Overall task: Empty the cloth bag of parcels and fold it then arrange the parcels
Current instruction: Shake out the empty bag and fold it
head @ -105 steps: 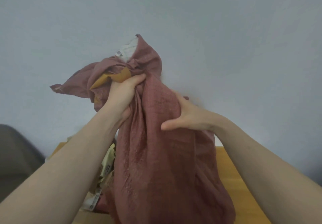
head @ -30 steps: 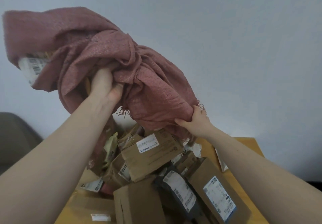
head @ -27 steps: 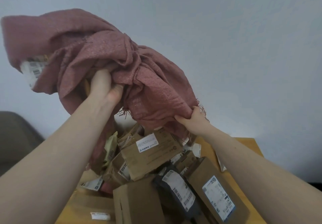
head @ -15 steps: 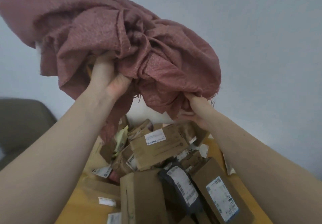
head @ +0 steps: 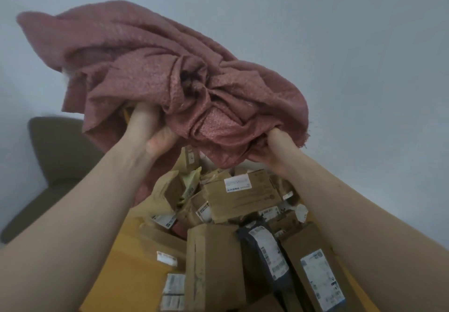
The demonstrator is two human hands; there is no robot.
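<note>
Left hand: the left hand (head: 150,129) is raised above the table, fingers buried in a fold of the cloth bag (head: 170,80) and closed on it; the thumb and heel of the palm show below the fabric.
Right hand: the right hand (head: 274,149) grips the bag's lower right edge, its fingers hidden under the frayed hem, so it is clamped on the cloth too.
Hands together: held well apart, one at each side of the bundle, both forearms reaching up and forward.
Cloth bag: dusty pink, coarse weave, bunched and twisted into a knot-like gather at its middle, lifted clear above the pile; a loose tail hangs down behind the left forearm.
Bag contents: a sliver of white shows at its left edge; whether anything is inside I cannot tell.
Parcels: a heap of parcels (head: 238,226) lies on the table right under the bag, leaning on one another at all angles.
Labelled box: a brown box (head: 243,196) with a white label sits on top of the heap, tilted.
Dark pouch: a dark mailer (head: 264,255) with a barcode label lies between two long cardboard boxes.
Flat envelopes: brown padded ones lie at the left of the heap.
Table: yellow wooden top (head: 126,270), bare at the near left.
Chair: a brown chair (head: 56,156) stands at the left, against the pale wall (head: 340,44).
</note>
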